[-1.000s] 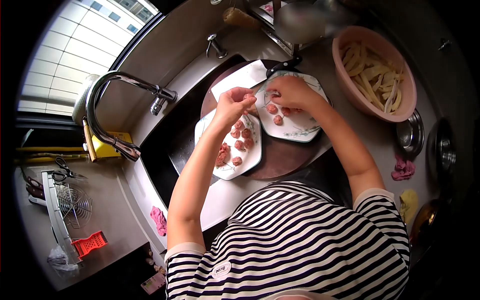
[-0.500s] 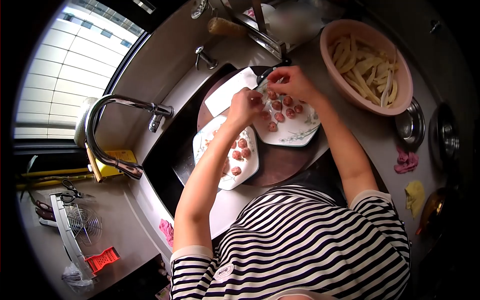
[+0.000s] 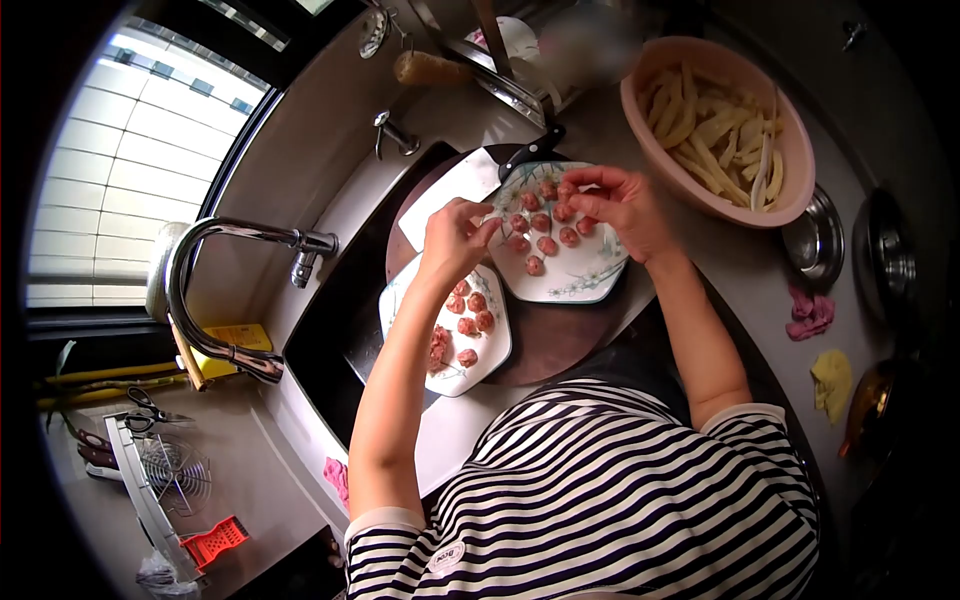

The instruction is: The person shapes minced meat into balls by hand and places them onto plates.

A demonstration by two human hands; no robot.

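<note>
Two white hexagonal plates with a leafy pattern lie on a round dark board (image 3: 545,350). The far plate (image 3: 570,280) carries several small raw meatballs (image 3: 541,221). More meatballs (image 3: 467,326) and a lump of minced meat (image 3: 438,350) sit on the near plate (image 3: 480,378). My left hand (image 3: 458,238) hovers over the gap at the plates' left side, thumb and forefinger apart with nothing visible between them. At the far plate's upper right, the thumb and fingers of my right hand (image 3: 620,208) close around a meatball (image 3: 566,190).
A cleaver's white-looking blade (image 3: 450,195) lies on the board, its black handle (image 3: 532,153) beyond the far plate. Right of it stands a pink basin (image 3: 632,115) of pale strips. The faucet (image 3: 240,230) arches over the sink's left side. Cloths (image 3: 830,388) and a metal bowl (image 3: 815,240) are rightward.
My hands have moved apart: the left went left and down, the right shifted right and down. More meatballs on both plates have come into sight. The camera view has shifted slightly.
</note>
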